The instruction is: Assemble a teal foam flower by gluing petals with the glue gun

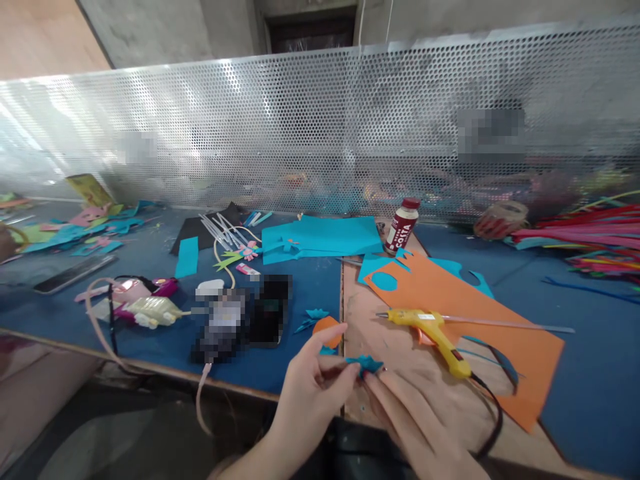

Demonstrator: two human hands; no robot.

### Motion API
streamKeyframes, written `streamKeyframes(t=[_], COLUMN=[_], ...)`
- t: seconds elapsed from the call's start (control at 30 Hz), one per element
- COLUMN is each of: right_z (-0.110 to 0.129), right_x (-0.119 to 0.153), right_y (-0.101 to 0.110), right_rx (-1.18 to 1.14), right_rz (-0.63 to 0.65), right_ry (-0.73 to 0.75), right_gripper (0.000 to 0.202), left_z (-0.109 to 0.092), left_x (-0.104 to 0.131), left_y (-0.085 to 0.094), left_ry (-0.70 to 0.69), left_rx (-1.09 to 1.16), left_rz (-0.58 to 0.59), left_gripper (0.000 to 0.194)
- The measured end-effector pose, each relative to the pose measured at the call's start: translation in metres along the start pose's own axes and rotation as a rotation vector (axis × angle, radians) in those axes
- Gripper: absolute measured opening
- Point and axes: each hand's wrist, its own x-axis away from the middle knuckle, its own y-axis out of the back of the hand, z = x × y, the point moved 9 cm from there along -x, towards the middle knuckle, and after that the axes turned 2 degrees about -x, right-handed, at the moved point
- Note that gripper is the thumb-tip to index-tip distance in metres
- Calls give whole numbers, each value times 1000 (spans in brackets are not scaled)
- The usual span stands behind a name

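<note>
A small blue paper cutout (366,363) with jagged edges is held between my two hands, over the wooden board near the front edge. My left hand (320,380) pinches its left side between thumb and fingers. My right hand (405,407) has its fingertips pressed on the lower right side of it. Just beyond my left hand lie another blue leaf-like cutout (316,313) and an orange round paper piece (329,330). To the right, a yellow glue gun (430,328) with a clear glue stick lies on a large orange sheet (530,360) that has cut holes.
A red-capped bottle (401,227) stands behind blue sheets (340,235). Phones (273,310) and a pouch (153,311) are at left. Pipe cleaners (585,233) and tape (501,220) lie right, before a perforated metal screen (300,133). Another person's hand (7,243) shows far left.
</note>
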Motion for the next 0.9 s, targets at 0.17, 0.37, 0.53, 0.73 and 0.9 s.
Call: streamKeyframes(t=[0.17,0.37,0.53,0.73,0.9], right_z=[4,-13,-28,-27,-25], right_x=[-16,-31,-28,-36,-39], right_y=[10,15,17,18,18], right_rx=[75,-84,-179,-276,-298], right_rz=[-40,-151,-172,-85,-40], right_ry=[50,-207,-373,-308,-274], right_gripper=[34,10,24,10,12], left_z=[-2,0,-4,-5,1], left_x=[-1,-2,3,14,16], left_y=[-1,-1,2,4,2], left_ry=[-18,-56,-132,-149,-44], left_rx=[-67,-76,-144,-280,-234], left_rz=[6,10,46,143,160], left_gripper=[58,58,58,71,76])
